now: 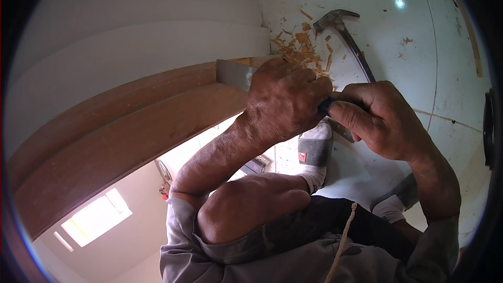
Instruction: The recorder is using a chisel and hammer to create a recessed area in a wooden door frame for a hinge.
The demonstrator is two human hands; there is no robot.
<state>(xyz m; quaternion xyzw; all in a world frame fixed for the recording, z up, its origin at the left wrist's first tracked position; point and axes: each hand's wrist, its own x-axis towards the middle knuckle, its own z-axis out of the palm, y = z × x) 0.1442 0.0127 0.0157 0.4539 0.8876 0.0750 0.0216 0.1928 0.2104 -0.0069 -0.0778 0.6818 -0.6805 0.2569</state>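
Two grips meet over a tiled floor (387,31). The right grip (385,120) is closed, fingers curled and thumb pressed along a short blue handle (326,106), which sits between the hands. The left grip (288,99) is bent, knuckles up, against the handle's other side; its palm is hidden, so I cannot tell how tightly it closes or what it has hold of. Just beside it, partly covered by the hand, a flat grey piece (233,74) stands at the end of a stepped brown wooden frame (131,120). Beyond the hands, wood chips (303,47) lie scattered and a claw hammer (352,44) rests on the floor, the end of its shaft hidden behind the right hand. Below, a grey-and-white shoe (315,149) bears a small red label (302,156), its marking too small to read. A pale cord (343,241) hangs over the dark shorts (293,225).
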